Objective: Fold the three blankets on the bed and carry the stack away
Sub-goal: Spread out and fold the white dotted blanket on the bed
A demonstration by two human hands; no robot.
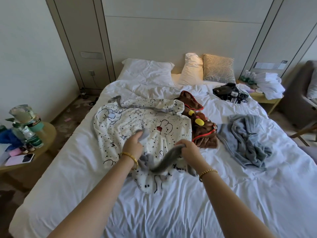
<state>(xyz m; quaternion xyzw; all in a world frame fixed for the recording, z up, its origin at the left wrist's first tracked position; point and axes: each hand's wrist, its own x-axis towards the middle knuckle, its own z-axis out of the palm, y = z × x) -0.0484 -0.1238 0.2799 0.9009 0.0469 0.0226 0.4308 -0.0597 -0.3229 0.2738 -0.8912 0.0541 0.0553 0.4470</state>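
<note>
Bed point(171, 212), left to right: white spotted blanket point(137, 121) spread unfolded, left hand point(133, 145) and right hand point(188, 150) each gripping its grey edge; brown blanket point(204, 134) crumpled; grey-blue blanket point(248, 140) heaped; none folded, stacking and carrying outstanding.

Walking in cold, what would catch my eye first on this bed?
Probably the white cartoon-print blanket spread at the middle of the bed, with both hands gripping its grey edge: the left hand and the right hand. Just right of it lies a crumpled brown blanket with yellow and red trim, and further right a rumpled grey-blue blanket.
</note>
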